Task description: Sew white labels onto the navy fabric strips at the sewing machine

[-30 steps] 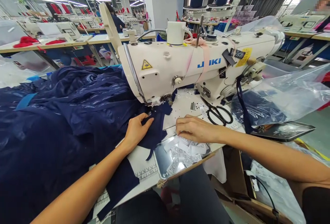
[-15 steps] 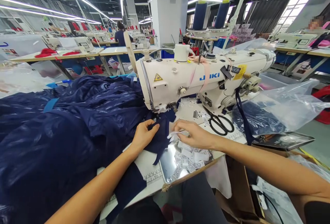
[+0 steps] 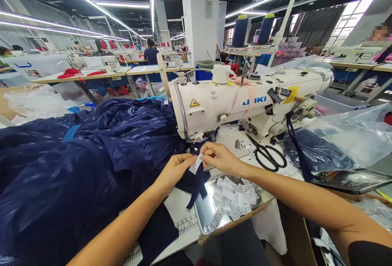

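Note:
Just in front of the sewing machine's needle area, my right hand (image 3: 219, 157) pinches a white printed label (image 3: 196, 165) by its upper edge. My left hand (image 3: 174, 172) is closed, thumb and finger at the label's other side, over a navy fabric strip (image 3: 191, 182) that hangs below the fingertips. Whether those left fingers grip the fabric, the label or both is partly hidden. The white sewing machine (image 3: 208, 104) stands right behind both hands. Below my right wrist, a shiny metal tray (image 3: 203, 213) holds several loose white labels (image 3: 235, 196).
A big heap of navy fabric (image 3: 76, 168) covers the left side. Black-handled scissors (image 3: 269, 155) lie right of the needle area. Farther right are a clear plastic bag (image 3: 330, 143) with dark contents and a dark tray (image 3: 355, 180). Other people sit at machines behind.
My right hand has moved up and left from over the label tray, bringing a label to my left hand at the navy fabric. The camera view has shifted slightly.

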Motion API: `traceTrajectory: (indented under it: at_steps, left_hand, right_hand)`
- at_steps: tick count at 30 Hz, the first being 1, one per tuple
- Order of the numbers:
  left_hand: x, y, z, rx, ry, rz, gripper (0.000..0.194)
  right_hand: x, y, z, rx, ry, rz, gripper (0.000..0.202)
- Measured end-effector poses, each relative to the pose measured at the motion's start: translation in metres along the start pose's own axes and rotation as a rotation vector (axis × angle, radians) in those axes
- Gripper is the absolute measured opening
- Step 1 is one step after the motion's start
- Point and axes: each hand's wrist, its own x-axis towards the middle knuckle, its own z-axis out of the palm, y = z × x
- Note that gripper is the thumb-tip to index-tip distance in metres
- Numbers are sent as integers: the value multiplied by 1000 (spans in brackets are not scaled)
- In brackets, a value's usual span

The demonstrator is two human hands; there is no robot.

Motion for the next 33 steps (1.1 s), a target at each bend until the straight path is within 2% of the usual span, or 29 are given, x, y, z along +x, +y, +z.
traceTrajectory:
  at_steps: [5,10,17,24,33]
  left_hand:
    - [-1,-3,4,-29,128,-23,24]
    - [-4,-2,7,-178,150,-115,25]
    - [-4,-1,8,-154,173,-49,19]
    - [-5,0,6,-137,171,-34,21]
    - [-5,0,7,-171,162,-49,24]
  right_hand:
    - [-5,4,9,111,83,84,8]
    - [-10,6,8,173,229,119,13]
    - [-1,-4,7,299,136,139,18]
    - [-1,-4,18,241,226,154,15]
    - [-4,-6,29,265,247,193,12]
